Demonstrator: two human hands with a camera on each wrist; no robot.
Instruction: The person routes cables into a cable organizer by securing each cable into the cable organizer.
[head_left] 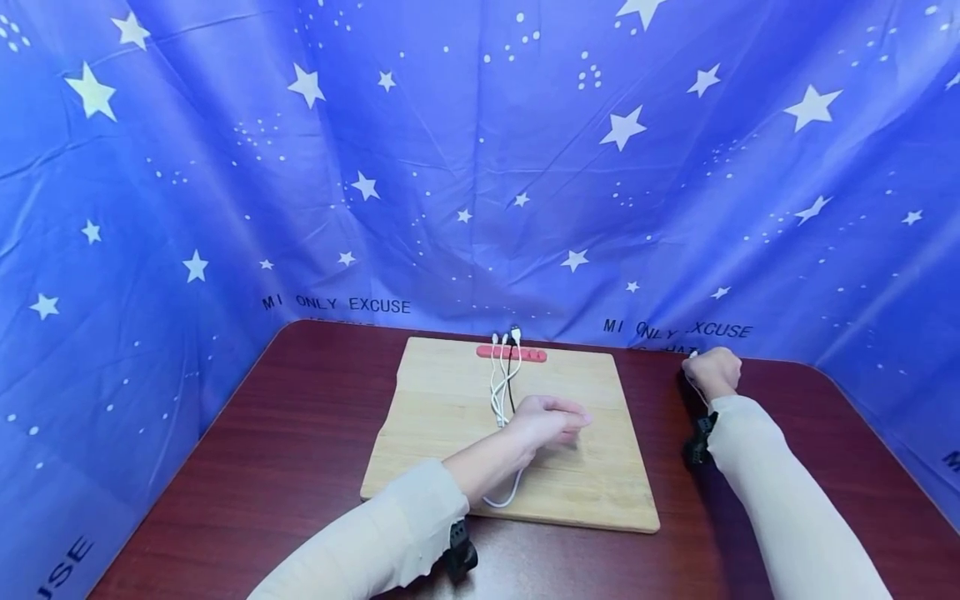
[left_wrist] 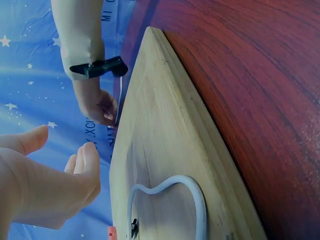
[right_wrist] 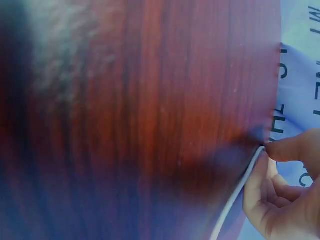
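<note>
Above the wooden board hovers my left hand, with nothing in it. Its thumb and fingers stand apart in the left wrist view. Near the table's back right, my right hand pinches a white cable between thumb and index finger, at the cable's end. A red cable holder sits along the board's far edge. Several white cables and a black cable run from it toward me, their plugs at the far side. My left hand and forearm partly hide them. A white cable loop lies on the board's near part.
The dark red wooden table extends around the board. Behind it and at both sides hangs a blue curtain with stars and lettering. Black wrist cameras are strapped to both sleeves.
</note>
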